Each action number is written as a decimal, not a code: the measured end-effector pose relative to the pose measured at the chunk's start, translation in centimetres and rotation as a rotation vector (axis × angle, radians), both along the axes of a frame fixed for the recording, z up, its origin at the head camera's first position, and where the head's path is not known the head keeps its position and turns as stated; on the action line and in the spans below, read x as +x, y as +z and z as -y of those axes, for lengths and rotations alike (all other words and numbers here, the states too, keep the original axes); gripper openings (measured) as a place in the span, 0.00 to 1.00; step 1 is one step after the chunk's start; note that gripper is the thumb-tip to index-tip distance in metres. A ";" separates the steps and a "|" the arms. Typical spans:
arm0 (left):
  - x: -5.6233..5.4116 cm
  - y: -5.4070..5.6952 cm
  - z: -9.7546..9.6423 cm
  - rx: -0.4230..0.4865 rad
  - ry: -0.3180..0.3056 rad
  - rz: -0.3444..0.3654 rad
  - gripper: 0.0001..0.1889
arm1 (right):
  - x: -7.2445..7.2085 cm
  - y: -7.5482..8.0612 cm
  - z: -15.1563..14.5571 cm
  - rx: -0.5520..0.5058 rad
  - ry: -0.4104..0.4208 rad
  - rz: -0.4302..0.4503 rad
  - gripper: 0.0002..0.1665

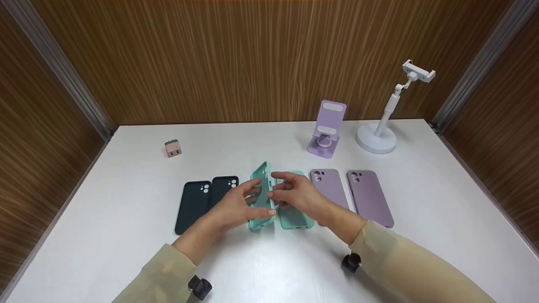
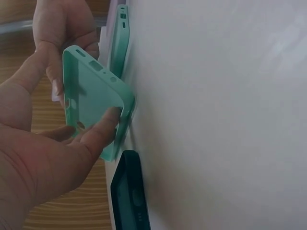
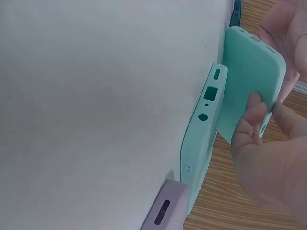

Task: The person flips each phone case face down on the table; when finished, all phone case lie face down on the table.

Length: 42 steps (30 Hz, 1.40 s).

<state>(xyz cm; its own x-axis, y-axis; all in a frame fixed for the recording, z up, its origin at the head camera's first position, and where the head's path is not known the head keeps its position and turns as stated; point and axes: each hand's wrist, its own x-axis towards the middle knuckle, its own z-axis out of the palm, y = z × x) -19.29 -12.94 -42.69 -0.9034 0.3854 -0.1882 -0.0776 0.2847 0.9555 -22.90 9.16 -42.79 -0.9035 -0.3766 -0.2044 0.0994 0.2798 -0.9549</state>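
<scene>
A mint-green phone case stands tilted on its long edge, with its hollow inner side turned left. My left hand holds it from the left, thumb along the lower end and fingers reaching into the hollow side. At the opposite long edge my right hand pinches the same case between thumb and fingers, some fingers lying against its back. Under my right hand lies a second mint-green phone case, partly covered. Left of the held case, two dark phone cases lie side by side, the nearer one partly behind my left hand.
Two mauve phone cases lie to the right, one partly hidden by my right arm. Behind stand a purple phone stand and a white phone holder. A pink charger plug sits at the back left of the white table.
</scene>
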 end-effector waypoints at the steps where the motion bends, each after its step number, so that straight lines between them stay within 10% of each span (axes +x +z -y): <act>1: 0.0 0.0 0.0 0.004 0.000 0.002 0.54 | 0.0 0.0 0.0 -0.006 0.005 0.006 0.42; 42: -0.1 -0.3 -0.1 0.265 0.097 0.091 0.50 | -0.2 -0.1 0.3 -0.087 0.073 0.067 0.37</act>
